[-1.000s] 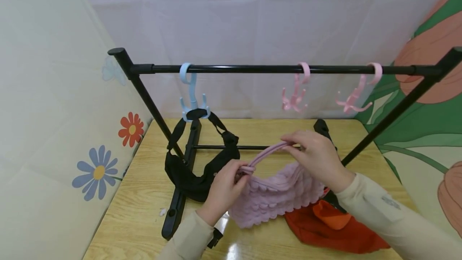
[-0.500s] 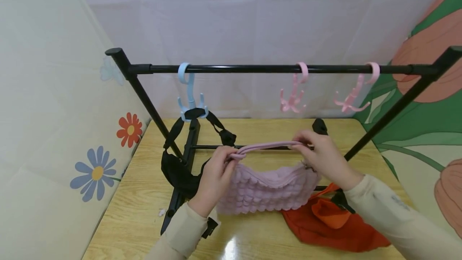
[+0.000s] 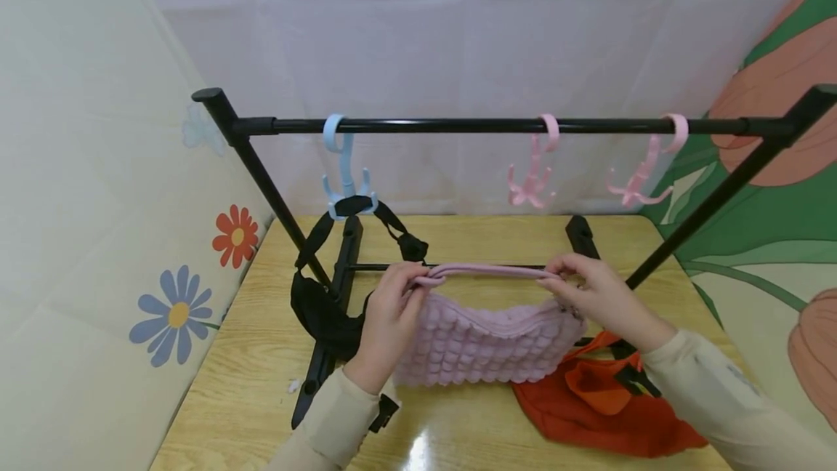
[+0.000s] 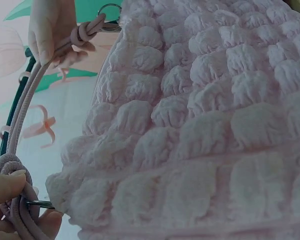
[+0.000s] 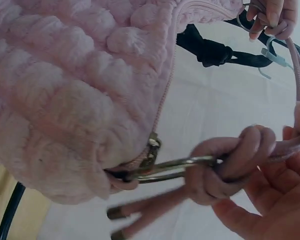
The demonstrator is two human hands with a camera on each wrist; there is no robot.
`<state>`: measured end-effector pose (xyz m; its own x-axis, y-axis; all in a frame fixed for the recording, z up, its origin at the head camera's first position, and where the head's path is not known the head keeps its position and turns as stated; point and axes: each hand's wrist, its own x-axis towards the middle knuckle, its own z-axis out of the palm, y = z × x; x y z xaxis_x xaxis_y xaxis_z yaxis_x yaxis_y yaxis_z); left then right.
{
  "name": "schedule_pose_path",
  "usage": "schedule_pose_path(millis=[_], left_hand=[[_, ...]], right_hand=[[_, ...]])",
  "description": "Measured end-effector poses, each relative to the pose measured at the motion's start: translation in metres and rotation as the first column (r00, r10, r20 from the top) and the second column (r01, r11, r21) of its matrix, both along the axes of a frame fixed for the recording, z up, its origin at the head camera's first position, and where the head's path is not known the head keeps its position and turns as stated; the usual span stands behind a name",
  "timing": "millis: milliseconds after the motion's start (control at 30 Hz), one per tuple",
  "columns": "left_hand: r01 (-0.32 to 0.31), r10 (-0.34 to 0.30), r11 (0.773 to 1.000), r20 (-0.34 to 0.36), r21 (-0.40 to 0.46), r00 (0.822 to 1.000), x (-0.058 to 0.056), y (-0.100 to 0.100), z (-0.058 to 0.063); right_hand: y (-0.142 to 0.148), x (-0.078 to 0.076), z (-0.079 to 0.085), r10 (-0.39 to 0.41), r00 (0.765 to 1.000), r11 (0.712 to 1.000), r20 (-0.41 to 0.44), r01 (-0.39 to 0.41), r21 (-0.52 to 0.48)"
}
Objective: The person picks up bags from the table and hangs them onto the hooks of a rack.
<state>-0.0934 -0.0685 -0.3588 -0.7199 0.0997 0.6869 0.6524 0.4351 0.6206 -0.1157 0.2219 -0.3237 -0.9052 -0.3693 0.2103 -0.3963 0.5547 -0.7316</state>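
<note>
A pink quilted handbag (image 3: 484,344) hangs in front of me by its doubled cord strap (image 3: 490,268). My left hand (image 3: 389,325) pinches the strap's left end at its knot (image 4: 12,172), seen close in the left wrist view. At the other end my right hand (image 3: 598,296) holds the cord near the right knot (image 5: 230,165), which loops through a metal ring (image 5: 175,167). Between both hands the strap stretches nearly straight. A zipper pull (image 5: 152,147) shows at the bag's corner in the right wrist view.
A black rack bar (image 3: 431,126) spans the back, carrying a light blue hook (image 3: 346,173) and two pink hooks (image 3: 531,180). From the blue one hangs a black bag (image 3: 320,311). An orange-red bag (image 3: 601,413) lies on the wooden table (image 3: 248,398) at right.
The strap has gone from a raised arc to nearly straight as my right hand moved right and down. My left hand shifted slightly left and up, and the handbag now hangs more level.
</note>
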Motion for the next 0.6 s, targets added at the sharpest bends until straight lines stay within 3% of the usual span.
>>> schedule_pose_path(millis=[100, 200, 433, 600], left_hand=[[-0.012, 0.012, 1.0, -0.006, 0.02, 1.0, -0.001, 0.0, 0.0], [-0.032, 0.032, 0.998, -0.006, 0.045, 0.999, -0.001, -0.002, 0.002], [-0.04, 0.04, 0.998, 0.002, 0.045, 0.999, -0.003, -0.004, 0.009], [-0.025, 0.027, 0.999, -0.042, 0.048, 0.999, -0.007, -0.003, 0.014]], right_hand=[[0.003, 0.002, -0.005, 0.019, 0.998, 0.998, 0.059, -0.015, -0.06], [0.007, 0.003, -0.012, 0.019, 0.998, 0.99, 0.063, -0.01, -0.142], [0.012, 0.006, -0.017, 0.03, 0.99, 0.945, -0.14, -0.073, -0.317], [0.009, 0.008, -0.008, 0.002, 0.981, 0.894, -0.193, -0.089, -0.44]])
